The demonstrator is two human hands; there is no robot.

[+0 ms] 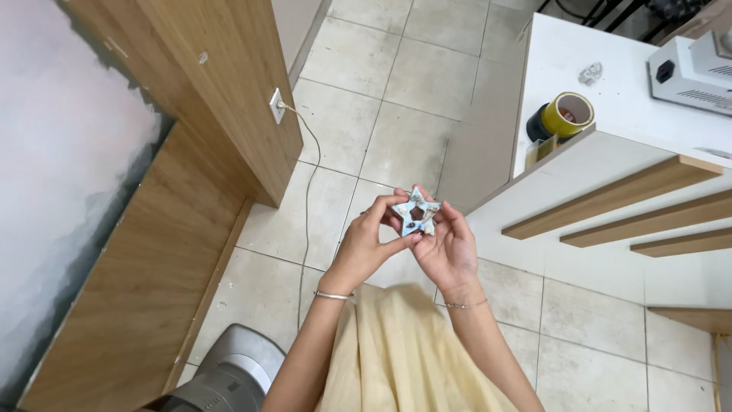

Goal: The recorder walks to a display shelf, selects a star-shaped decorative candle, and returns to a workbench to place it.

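Head view looks down on a small star-shaped folded paper piece (416, 214), pale blue with darker print, held in front of the person's body above the tiled floor (396, 99). Both hands meet on it: the left hand (367, 243) pinches its left points between thumb and fingertips, and the right hand (450, 248) cups it from beneath and from the right, fingers curled up against its edge. Both sets of fingers are closed lightly on the star, not clenched, and nothing else is in either hand.

A slip looks like the main risk. The star is small and light and is gripped only at its points, so an uneven squeeze could crush a fold or let it drop to the floor, well below. Too much thumb pressure on one point could bend it out of shape.

To the right stands a white table (625, 99) with a roll of yellow tape (568, 114) near its edge and a white device (690, 72) further back. Wooden cabinets (221, 91) stand to the left.
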